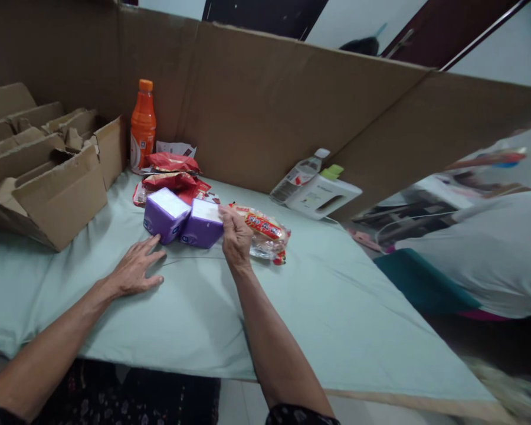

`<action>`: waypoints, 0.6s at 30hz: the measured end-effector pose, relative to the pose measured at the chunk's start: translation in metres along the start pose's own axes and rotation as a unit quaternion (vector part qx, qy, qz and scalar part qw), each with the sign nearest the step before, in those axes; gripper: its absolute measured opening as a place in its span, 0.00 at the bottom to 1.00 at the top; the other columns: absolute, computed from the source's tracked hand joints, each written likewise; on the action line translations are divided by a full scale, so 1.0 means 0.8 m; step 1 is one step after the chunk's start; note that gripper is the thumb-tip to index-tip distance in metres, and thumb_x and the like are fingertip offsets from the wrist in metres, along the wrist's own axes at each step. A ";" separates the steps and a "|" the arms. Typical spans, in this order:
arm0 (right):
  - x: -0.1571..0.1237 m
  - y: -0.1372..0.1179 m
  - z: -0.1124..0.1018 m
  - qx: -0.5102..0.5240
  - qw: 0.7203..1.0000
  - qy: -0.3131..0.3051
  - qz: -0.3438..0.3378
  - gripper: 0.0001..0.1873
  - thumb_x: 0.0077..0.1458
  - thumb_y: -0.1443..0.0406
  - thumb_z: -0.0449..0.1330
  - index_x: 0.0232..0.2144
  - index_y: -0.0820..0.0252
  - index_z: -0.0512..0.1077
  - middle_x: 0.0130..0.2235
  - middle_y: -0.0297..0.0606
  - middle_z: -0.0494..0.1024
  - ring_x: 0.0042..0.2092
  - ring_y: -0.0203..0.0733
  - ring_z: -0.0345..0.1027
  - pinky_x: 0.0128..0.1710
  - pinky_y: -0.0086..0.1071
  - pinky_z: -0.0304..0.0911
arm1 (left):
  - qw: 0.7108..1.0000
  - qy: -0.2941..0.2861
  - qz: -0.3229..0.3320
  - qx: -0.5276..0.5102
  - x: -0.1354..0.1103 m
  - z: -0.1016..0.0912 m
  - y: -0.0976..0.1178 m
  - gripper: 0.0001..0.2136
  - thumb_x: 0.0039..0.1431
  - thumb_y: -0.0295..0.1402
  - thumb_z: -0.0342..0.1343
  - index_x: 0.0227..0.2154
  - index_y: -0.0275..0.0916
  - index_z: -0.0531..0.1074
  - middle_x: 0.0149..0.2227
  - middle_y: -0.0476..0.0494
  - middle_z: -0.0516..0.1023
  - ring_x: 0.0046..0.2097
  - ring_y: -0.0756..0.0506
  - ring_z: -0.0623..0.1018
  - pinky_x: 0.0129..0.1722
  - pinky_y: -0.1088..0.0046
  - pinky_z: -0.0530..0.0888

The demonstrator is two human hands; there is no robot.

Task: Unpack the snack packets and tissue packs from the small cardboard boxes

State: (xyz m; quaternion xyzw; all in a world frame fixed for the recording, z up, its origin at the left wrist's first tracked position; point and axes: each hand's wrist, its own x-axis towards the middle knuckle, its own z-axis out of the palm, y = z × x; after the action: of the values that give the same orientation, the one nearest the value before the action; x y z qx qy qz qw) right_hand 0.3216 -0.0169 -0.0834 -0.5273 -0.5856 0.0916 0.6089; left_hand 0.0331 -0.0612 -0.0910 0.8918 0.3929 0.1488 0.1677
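Two purple tissue packs with white tops sit side by side on the table: the left pack [166, 218] and the right pack [200, 224]. My right hand [238, 236] is closed at the right edge of the right pack, gripping its upper corner. With fingers spread, my left hand [135, 267] rests on the cloth, its fingertips at the lower edge of the left pack. A clear bread bag with a red label [264, 227] lies just right of my right hand. Behind the packs are red snack packets [172, 171].
An orange bottle [143, 127] stands at the back left, near open cardboard boxes [66, 195]. A clear bottle [298, 177] and a white jug with a green cap [323, 193] lean against the cardboard wall [265, 106]. A person in a white top [491, 248] is at the right.
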 end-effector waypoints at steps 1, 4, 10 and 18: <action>0.000 0.003 0.000 0.006 1.000 0.013 0.008 0.21 0.67 0.53 0.50 0.46 0.56 0.78 0.55 0.46 0.80 0.61 0.50 0.70 0.65 0.56 0.58 | 1.000 0.004 0.000 -0.003 0.000 0.000 0.000 0.29 0.56 0.40 0.64 0.61 0.41 0.71 0.74 0.32 0.53 0.72 0.27 0.60 0.67 0.44 0.62; 0.002 0.015 -0.006 0.019 0.999 0.034 0.027 0.23 0.63 0.53 0.51 0.49 0.59 0.76 0.61 0.52 0.74 0.63 0.55 0.66 0.62 0.58 0.61 | 1.000 0.023 -0.004 -0.013 -0.003 -0.004 0.001 0.27 0.57 0.39 0.63 0.61 0.41 0.71 0.74 0.32 0.54 0.71 0.28 0.61 0.67 0.45 0.64; 0.004 0.003 -0.024 -0.003 0.995 -0.070 -0.065 0.24 0.53 0.56 0.62 0.53 0.51 0.74 0.66 0.44 0.69 0.67 0.55 0.60 0.65 0.59 0.56 | 0.997 0.067 -0.023 -0.028 -0.023 -0.026 0.019 0.25 0.63 0.40 0.58 0.62 0.41 0.70 0.74 0.34 0.55 0.71 0.31 0.63 0.66 0.47 0.67; -0.002 -0.021 -0.007 -0.122 0.983 -0.085 -0.104 0.08 0.59 0.59 0.60 0.38 0.49 0.79 0.54 0.39 0.81 0.59 0.55 0.71 0.63 0.58 0.57 | 0.994 0.092 -0.050 -0.039 -0.074 -0.038 0.042 0.21 0.67 0.40 0.54 0.60 0.41 0.72 0.69 0.34 0.65 0.68 0.33 0.67 0.64 0.46 0.71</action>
State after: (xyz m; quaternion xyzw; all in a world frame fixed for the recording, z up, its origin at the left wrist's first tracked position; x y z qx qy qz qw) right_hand 0.3169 -0.0279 -0.0704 -0.5239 -0.6936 -0.0002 0.4943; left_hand 0.0047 -0.1216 -0.0573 0.8464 0.4450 0.2363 0.1726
